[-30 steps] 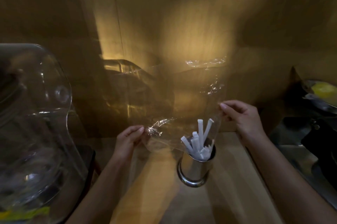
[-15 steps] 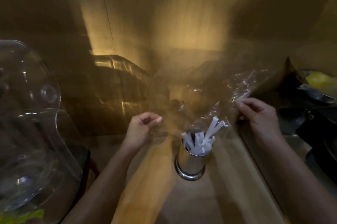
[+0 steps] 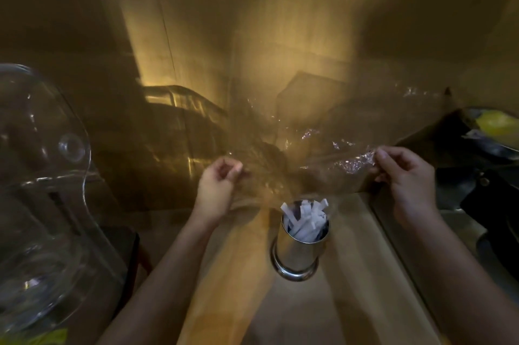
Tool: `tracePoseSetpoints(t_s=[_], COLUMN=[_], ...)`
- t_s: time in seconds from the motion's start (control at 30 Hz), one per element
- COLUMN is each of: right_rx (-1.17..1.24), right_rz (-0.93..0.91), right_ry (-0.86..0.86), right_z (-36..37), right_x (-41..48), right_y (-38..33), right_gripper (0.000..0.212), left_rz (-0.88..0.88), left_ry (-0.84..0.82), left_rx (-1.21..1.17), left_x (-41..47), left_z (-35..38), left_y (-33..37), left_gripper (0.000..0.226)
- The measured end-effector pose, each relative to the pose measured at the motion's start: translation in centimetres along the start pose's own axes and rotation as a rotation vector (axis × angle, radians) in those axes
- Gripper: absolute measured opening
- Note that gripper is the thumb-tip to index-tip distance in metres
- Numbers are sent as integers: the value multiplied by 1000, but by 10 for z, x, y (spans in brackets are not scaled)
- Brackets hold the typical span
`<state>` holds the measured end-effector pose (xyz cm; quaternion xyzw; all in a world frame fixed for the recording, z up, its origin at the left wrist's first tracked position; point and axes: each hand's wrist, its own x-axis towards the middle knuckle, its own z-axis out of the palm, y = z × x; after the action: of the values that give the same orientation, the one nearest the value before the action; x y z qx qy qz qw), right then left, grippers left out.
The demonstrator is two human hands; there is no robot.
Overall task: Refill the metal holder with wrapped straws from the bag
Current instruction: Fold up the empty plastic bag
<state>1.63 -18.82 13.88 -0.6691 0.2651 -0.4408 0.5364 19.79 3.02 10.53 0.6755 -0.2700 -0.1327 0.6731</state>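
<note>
**A:** Where is the metal holder?

**B:** The metal holder (image 3: pixel 300 246) stands upright on the wooden counter (image 3: pixel 351 288), between the two forearms and nearer the counter's right edge than its left. Wrapped straws (image 3: pixel 304 218) fill it, white ends sticking up past the rim and leaning at different angles.

**A:** And the bag?

**B:** The clear plastic bag (image 3: pixel 323 165) is stretched in the air above and behind the holder, spanning from one hand to the other. It is blurred and see-through, so its outline is hard to follow; the crinkled glints are brightest near the right hand. I cannot tell whether any straws are left inside it.

**A:** What are the hands doing?

**B:** The left hand (image 3: pixel 217 187) is curled, thumb and fingers pinched on the bag's left end. The right hand (image 3: pixel 404 173) pinches the bag's right end between thumb and fingertips, up over the counter's right edge. Neither hand touches the holder.

**A:** Anything else around?

**B:** A large clear glass dome (image 3: pixel 42 182) sits off the counter's left side. Past the right edge is a dark dish (image 3: pixel 502 145) with something yellow (image 3: pixel 497 123) in it. The light is dim and amber, so the far objects stay vague.
</note>
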Motion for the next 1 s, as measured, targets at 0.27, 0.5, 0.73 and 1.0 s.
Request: tracePoseSetpoints(t_s=[0.27, 0.5, 0.73, 1.0], right_rx=[48, 90, 125, 148], right_rz=[-16, -54, -110, -161], right_ry=[21, 74, 83, 62], right_z=[-3, -7, -11, -8], right_x=[0, 7, 8, 11], right_y=[-18, -28, -37, -61], right_gripper=[16, 19, 19, 17], left_rz=[-1, -87, -32, 53], left_ry=[25, -33, 33, -42], left_rx=[-112, -214, -258, -167], left_x=[7, 9, 8, 5], left_z=[10, 20, 10, -14], left_y=[5, 11, 28, 60], left_gripper=[20, 19, 14, 10])
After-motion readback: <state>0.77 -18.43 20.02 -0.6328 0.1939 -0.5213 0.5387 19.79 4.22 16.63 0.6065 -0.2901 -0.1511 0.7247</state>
